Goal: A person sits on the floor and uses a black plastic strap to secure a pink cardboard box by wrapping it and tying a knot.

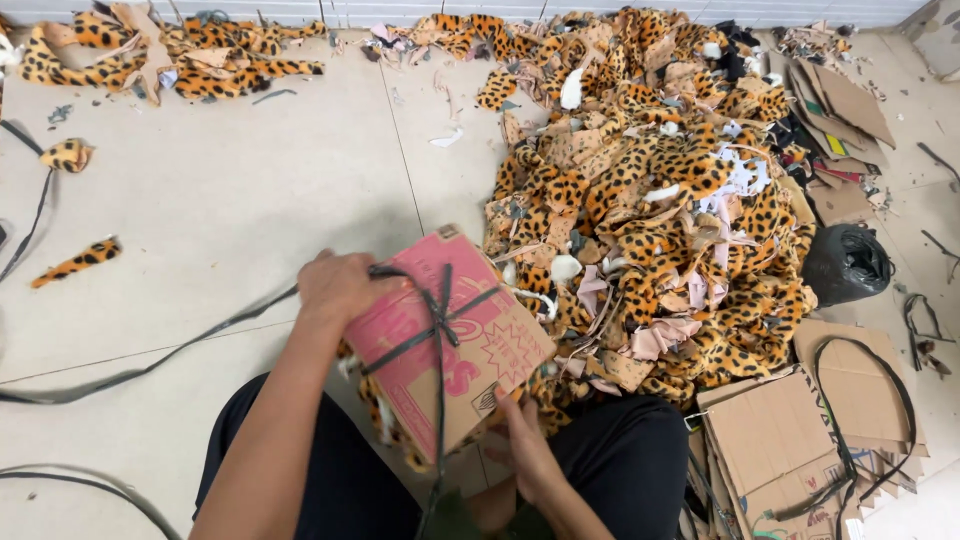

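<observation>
On the floor, both hands, left hand (338,287) and right hand (524,443), grip a tied cardboard bundle (447,345), fingers pressed on its edges; a big spotted fabric pile (650,200) waits unbundled.

From my remote seat the head camera shows me only part of the person's body. Both forearms are bare, with no sleeves reaching into view, and I see no watch, bracelet or ring on either wrist. The bare left hand (335,288) and the bare right hand (527,452) wear no gloves. Below them are plain black fabric trousers (340,480), matte and unpatterned, covering both legs to the bottom edge of the view.
</observation>
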